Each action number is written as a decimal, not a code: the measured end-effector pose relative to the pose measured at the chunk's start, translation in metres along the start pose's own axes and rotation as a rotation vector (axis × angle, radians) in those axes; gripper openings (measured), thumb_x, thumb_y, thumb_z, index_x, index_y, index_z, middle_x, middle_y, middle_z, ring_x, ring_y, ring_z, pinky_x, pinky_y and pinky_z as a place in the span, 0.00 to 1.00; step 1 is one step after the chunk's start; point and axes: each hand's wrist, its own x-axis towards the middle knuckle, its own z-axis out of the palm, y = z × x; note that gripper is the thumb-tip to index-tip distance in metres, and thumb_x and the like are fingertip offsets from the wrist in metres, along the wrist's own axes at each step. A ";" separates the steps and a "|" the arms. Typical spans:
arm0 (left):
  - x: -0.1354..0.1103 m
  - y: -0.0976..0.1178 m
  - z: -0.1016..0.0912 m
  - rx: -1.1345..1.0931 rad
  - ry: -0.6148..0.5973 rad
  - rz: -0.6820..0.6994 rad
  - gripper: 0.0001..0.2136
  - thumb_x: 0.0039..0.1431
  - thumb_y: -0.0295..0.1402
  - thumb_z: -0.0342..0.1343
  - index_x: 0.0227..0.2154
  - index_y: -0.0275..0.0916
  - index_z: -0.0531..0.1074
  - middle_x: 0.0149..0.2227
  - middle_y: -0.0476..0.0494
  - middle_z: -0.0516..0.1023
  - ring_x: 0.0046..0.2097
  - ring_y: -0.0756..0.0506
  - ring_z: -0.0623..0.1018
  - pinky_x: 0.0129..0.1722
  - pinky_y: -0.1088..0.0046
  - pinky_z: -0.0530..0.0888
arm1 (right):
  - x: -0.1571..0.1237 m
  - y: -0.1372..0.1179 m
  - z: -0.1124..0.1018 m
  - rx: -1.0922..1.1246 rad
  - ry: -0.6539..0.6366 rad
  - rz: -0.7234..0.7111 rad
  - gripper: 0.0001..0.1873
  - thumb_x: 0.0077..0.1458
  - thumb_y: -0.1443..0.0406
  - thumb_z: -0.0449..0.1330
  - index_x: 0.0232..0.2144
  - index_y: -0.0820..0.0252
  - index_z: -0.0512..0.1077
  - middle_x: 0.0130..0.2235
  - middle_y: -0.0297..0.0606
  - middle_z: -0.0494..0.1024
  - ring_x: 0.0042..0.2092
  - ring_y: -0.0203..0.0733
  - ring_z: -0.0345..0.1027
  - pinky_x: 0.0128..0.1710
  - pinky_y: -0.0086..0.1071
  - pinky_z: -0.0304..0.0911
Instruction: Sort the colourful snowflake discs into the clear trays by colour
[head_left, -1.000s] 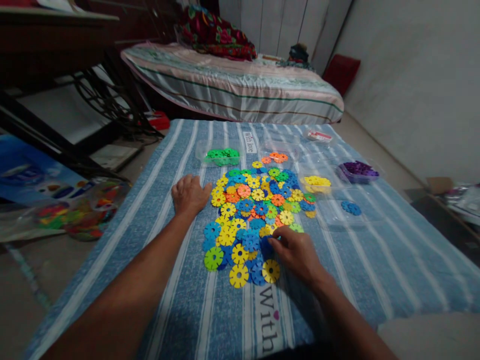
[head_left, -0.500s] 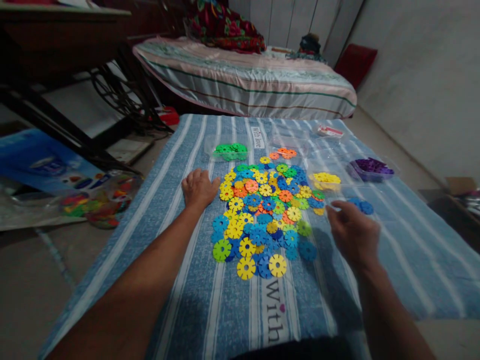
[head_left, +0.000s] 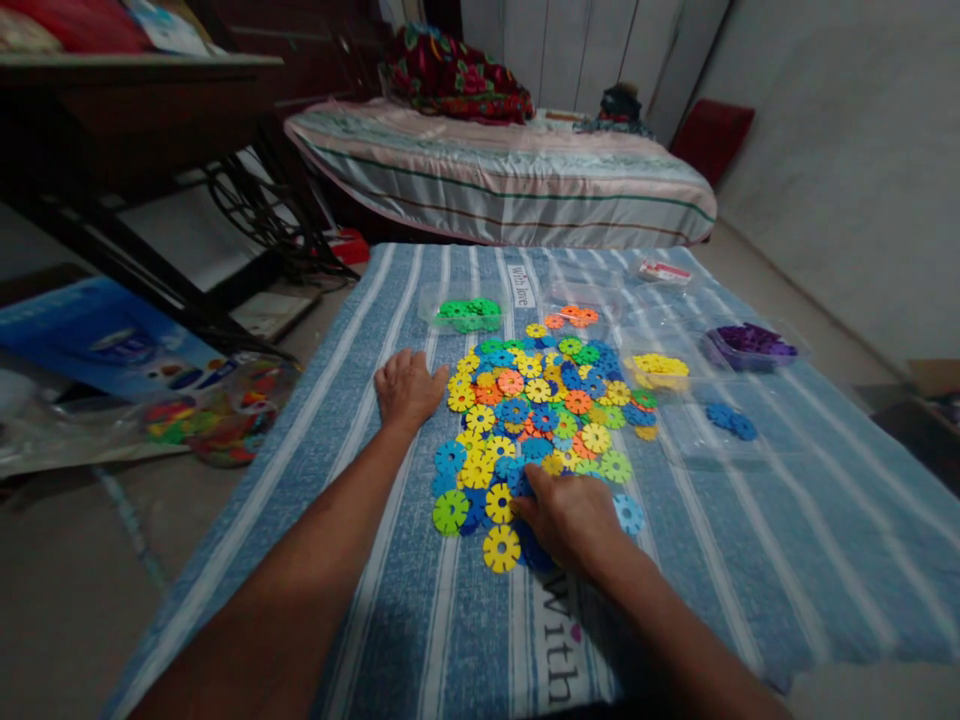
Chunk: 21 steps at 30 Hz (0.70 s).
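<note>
A heap of flat plastic snowflake discs in blue, yellow, green and orange lies on a blue striped cloth. My left hand rests flat on the cloth, fingers spread, touching the heap's left edge. My right hand lies on the near end of the heap, with its fingers curled and pinching at a blue disc. A yellow disc and a light blue disc lie just beside that hand.
Clear trays hold sorted discs: green, orange, yellow, purple, blue. A bag of mixed discs and a blue box lie on the floor at left. A bed stands behind.
My right hand went from the near end of the heap over to the right towards the blue tray, then came back onto the near blue discs. My left hand stayed put.
</note>
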 end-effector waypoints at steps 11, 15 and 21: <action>-0.001 0.001 0.000 0.006 0.008 -0.006 0.22 0.63 0.44 0.45 0.53 0.36 0.70 0.61 0.32 0.68 0.62 0.34 0.65 0.59 0.55 0.61 | -0.004 0.033 0.028 0.104 0.456 -0.201 0.19 0.65 0.63 0.47 0.28 0.59 0.74 0.22 0.38 0.75 0.23 0.37 0.67 0.24 0.30 0.49; 0.000 0.000 0.003 -0.002 0.012 -0.010 0.22 0.63 0.44 0.45 0.53 0.36 0.70 0.61 0.32 0.67 0.62 0.34 0.65 0.59 0.55 0.61 | -0.011 0.048 0.019 0.178 0.574 -0.171 0.19 0.65 0.62 0.48 0.28 0.59 0.75 0.23 0.36 0.76 0.23 0.35 0.68 0.25 0.27 0.52; 0.000 0.000 0.004 0.004 0.003 0.000 0.23 0.62 0.45 0.45 0.53 0.36 0.70 0.60 0.32 0.68 0.61 0.33 0.65 0.58 0.55 0.62 | -0.019 0.100 -0.019 0.114 0.861 0.025 0.18 0.62 0.57 0.53 0.30 0.59 0.78 0.23 0.36 0.77 0.22 0.35 0.67 0.25 0.26 0.55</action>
